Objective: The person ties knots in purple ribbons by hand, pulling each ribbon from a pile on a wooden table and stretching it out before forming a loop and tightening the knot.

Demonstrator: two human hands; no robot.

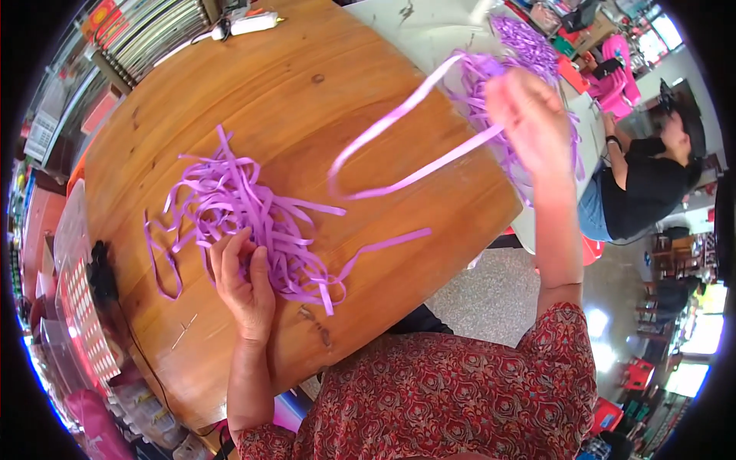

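A tangled pile of purple ribbon strips (257,207) lies on the left part of the wooden table. At its near edge, my left hand (245,287) rests with loosely bent fingers, the thumb apart from them. My right hand (529,119), smeared by motion, is raised over the table's right edge and closed on a purple ribbon (414,172). That ribbon swings out leftward in a long loop above the wood. Behind and below my right hand, a second heap of purple ribbons (479,77) spreads over the adjoining white table.
The wooden table (307,84) carries a white power strip (254,23) at its far edge. A heap of shredded purple strips (529,46) is on the white table (383,19). At right sits another person (644,176) in black. Clear plastic boxes (84,307) line the left edge.
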